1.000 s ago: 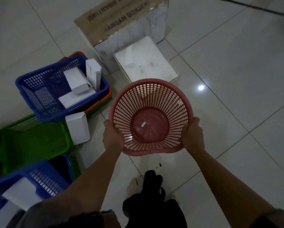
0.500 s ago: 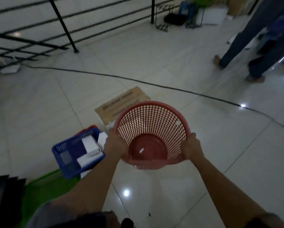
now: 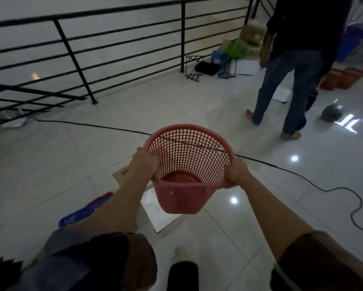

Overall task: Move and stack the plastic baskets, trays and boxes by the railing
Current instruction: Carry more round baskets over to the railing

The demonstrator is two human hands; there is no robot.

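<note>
From the head view I see both hands carrying a red round basket (image 3: 189, 164) above the tiled floor (image 3: 50, 164). My left hand (image 3: 143, 164) has its fingers clamped over the left rim; my right hand (image 3: 236, 172) grips the right rim. The basket looks empty inside. Below my left arm a blue basket (image 3: 81, 213) shows at floor level, its contents hidden. The black railing (image 3: 92, 49) stands well ahead.
</note>
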